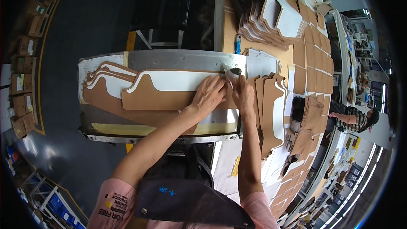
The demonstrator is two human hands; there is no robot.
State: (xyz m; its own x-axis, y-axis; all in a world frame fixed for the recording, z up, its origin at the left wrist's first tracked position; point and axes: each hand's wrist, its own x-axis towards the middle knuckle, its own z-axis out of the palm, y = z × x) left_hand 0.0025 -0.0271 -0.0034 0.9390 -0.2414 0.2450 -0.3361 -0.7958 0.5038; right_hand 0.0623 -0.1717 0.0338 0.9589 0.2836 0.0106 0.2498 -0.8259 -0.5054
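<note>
My left hand [208, 94] lies with outstretched fingers on the right end of a brown leather-like panel [161, 98] with a white upper strip and a wavy edge. Beside it, my right hand [243, 96] is closed at the panel's end. A dark rounded piece [236, 71] shows at its fingers; whether it belongs to a held tool is hidden. Under the top panel lie more panels [101, 94], fanned to the left. All rest on a metal-topped work surface [169, 59]. Right of my right hand stands a stack of similar brown and white panels [271, 114].
At the far right is a large stack of curved white and brown pieces [271, 15]. A blue-handled tool [238, 44] lies before it. Rows of brown pieces [311, 55] cover the right table. A black stool [161, 8] stands beyond; another person [356, 118] is at the right. Boxes [23, 82] line the left.
</note>
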